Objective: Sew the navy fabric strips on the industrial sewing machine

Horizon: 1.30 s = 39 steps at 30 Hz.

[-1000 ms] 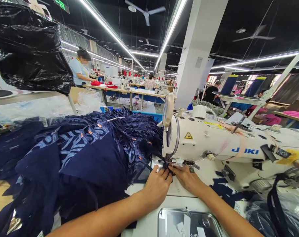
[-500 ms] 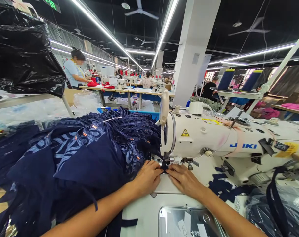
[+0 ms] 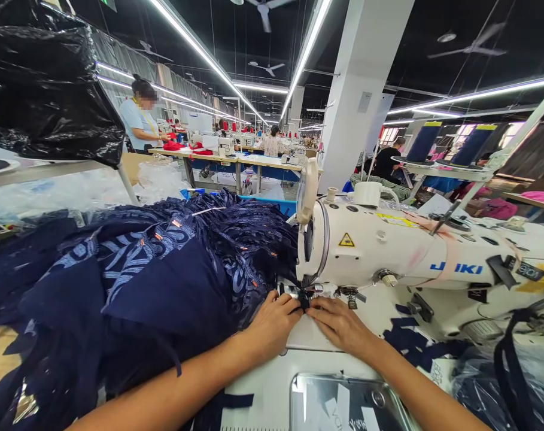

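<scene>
Head: left hand (image 3: 274,324) and right hand (image 3: 343,326), parted since one second ago, touch fabric (image 3: 304,299), grips unclear.

Fabric (image 3: 159,287) lies left of the sewing machine (image 3: 406,251), 2 spools (image 3: 424,142) behind it.

Sewing workshop — machine (image 3: 365,248), thread cones (image 3: 424,142)

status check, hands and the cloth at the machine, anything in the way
Left hand, right hand at dark cloth, below sewing machine head. Navy garment pile close by left hand. No visible blockage.
</scene>
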Each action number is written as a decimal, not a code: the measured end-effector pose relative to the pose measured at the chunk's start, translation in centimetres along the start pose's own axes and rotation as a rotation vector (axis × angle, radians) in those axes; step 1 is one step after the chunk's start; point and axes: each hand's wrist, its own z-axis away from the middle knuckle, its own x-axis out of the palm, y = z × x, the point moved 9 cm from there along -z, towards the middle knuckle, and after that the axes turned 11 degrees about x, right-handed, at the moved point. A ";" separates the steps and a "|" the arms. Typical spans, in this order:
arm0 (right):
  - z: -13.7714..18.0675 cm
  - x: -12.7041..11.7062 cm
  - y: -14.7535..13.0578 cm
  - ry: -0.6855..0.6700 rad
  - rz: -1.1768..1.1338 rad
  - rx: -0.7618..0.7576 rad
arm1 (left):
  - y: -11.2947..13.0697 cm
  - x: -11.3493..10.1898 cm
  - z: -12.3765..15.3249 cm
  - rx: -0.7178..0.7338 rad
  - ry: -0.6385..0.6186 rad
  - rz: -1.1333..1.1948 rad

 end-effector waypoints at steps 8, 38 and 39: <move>-0.2 -1.0 -0.9 0.038 0.000 -0.029 | -0.3 0.0 0.4 0.037 -0.057 0.031; -1.5 0.3 2.6 0.008 0.000 0.263 | -3.0 -0.3 -0.7 0.007 -0.088 0.113; -2.0 0.5 3.0 0.012 0.005 0.298 | -3.0 -0.4 -0.8 0.008 -0.078 0.106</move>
